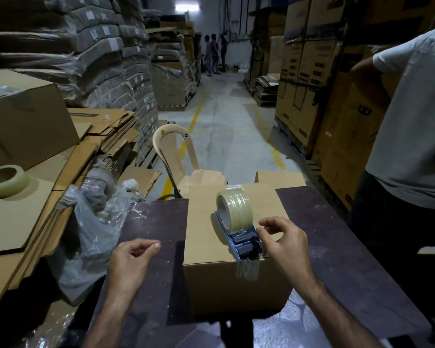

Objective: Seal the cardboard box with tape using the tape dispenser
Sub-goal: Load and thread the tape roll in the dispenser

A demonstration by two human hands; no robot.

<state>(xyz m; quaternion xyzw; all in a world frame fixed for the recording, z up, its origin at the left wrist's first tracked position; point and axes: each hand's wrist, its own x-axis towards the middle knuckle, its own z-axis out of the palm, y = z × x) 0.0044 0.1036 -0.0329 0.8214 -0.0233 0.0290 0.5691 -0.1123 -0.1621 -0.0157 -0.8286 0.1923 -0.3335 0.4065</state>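
A closed cardboard box (pixel 206 222) stands on a dark table (pixel 337 247). A blue tape dispenser (pixel 244 243) with a clear tape roll (pixel 236 207) lies on the box top near its front right edge. A crumpled tail of tape (pixel 248 271) hangs down over the box's front face. My right hand (pixel 284 242) is just right of the dispenser, its thumb at the dispenser's side and its fingers loosely curled above it, not closed around it. My left hand (pixel 133 259) hovers over the table left of the box, loosely curled and holding nothing.
A spare tape roll (pixel 6 180) sits on flattened cardboard (pixel 23 222) at left, beside crumpled plastic wrap (pixel 93 222). A plastic chair (pixel 176 156) stands behind the table. A person in a grey shirt (pixel 412 121) stands close at right. Stacked cartons line the aisle.
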